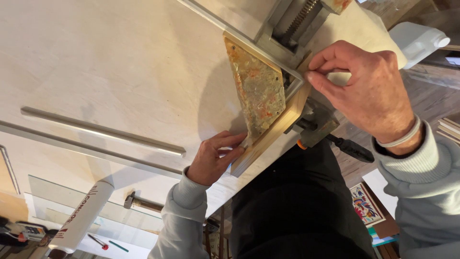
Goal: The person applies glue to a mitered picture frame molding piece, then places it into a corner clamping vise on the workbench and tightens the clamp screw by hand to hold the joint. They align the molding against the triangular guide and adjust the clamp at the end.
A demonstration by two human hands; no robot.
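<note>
Dark cloth of the person's clothing (297, 206) fills the lower middle, closest to the lens, with 2 grey sleeves rising from it. Beyond it lies the pale desk (120, 62), and at its near edge sits a wooden frame corner (275, 129) seated in a metal corner clamp (287, 33), apparently so the 2 mitred strips stay square to each other. A mottled green and orange panel (258, 91) lies inside the frame, resting against the wooden strip.

The left hand (213, 158) has its fingers laid flat against the lower end of the frame and panel, steadying rather than closing round anything; its grip is open, pressed on the wood. The right hand (364, 91) pinches thumb and forefinger together at the upper end of the strip, just beside the clamp; whether anything small sits in that pinch cannot be told.

A black-handled bar clamp (335, 141) hangs off the desk edge below the frame, narrowing the room there. To the left the desk offers more space: 2 metal strips (103, 132) lie well apart from the frame, and a white cartridge tube (81, 218), a hammer (139, 202) and a red-tipped pen (98, 241) lie farther off still.
</note>
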